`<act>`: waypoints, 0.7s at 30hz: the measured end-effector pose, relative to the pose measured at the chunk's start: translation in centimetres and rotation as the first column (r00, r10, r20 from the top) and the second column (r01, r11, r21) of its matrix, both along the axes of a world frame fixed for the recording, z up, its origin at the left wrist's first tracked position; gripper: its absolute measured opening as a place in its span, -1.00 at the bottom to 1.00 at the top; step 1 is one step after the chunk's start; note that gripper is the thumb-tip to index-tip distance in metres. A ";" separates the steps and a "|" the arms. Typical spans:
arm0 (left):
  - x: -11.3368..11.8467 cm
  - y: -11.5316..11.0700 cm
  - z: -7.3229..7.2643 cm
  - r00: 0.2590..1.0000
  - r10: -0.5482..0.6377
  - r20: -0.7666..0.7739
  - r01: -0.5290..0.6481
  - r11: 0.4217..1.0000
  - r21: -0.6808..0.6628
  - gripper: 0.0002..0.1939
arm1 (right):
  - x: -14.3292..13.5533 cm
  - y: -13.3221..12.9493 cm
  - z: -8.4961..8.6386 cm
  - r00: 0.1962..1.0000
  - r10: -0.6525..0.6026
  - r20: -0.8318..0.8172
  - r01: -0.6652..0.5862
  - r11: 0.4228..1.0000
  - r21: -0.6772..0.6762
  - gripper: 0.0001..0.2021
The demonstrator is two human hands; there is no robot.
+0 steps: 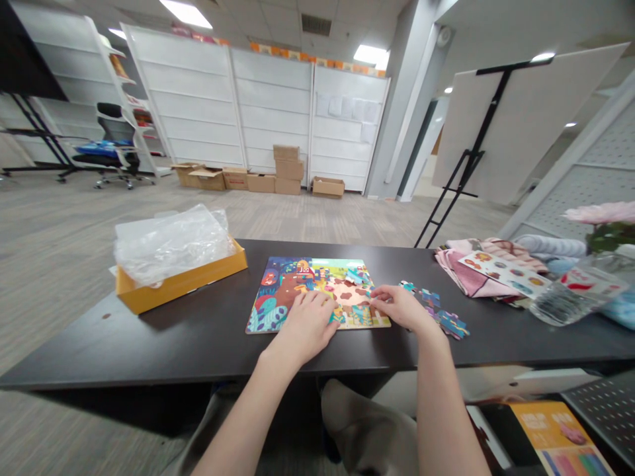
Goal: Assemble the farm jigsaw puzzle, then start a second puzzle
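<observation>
A colourful jigsaw puzzle board (280, 294) lies flat on the dark table, with farm-like pictures and a brown-spotted shape. My left hand (310, 320) rests palm down over its lower middle, fingers spread on the picture. At the board's right edge is my right hand (397, 305), thumb and fingertips brought close together; what lies between them, if anything, is too small to tell. Loose puzzle pieces (452, 324) lie in a pile just right of that hand. A light blue piece (355, 276) appears on the board's upper right.
A yellow box (183, 283) holding clear plastic wrap (173, 244) stands on the table (198, 350) at the left. To the right are folded cloths (461, 268), a sticker sheet (506, 272), a plastic bottle (570, 294) and pink flowers (602, 213).
</observation>
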State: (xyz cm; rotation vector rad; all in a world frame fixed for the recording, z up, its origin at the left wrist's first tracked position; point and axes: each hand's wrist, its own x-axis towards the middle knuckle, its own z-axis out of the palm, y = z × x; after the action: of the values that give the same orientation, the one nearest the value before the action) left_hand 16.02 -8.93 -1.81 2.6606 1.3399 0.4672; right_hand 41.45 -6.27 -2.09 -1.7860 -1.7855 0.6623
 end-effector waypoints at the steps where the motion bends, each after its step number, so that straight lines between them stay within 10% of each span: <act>1: 0.3 0.0 -0.1 1.000 -0.020 0.009 0.020 1.000 0.005 -0.78 | 0.1 0.0 -0.1 1.000 -0.007 0.001 0.007 1.000 0.011 -0.88; 11: 4.6 -0.3 -1.1 0.990 -0.131 0.048 0.130 0.991 0.025 -0.69 | 2.3 0.4 -0.8 0.985 -0.128 -0.117 0.138 0.987 0.082 -0.75; 21: 7.3 0.3 -1.0 0.990 -0.140 -0.016 0.140 0.990 0.029 -0.73 | 7.2 -1.5 0.2 0.825 -0.443 -0.352 0.554 0.758 0.344 -0.63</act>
State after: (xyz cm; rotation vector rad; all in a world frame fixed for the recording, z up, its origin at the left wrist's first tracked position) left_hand 23.31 -8.62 -2.85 2.7636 1.1484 0.4555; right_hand 48.66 -7.72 -1.86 -1.6688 -1.0884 0.2233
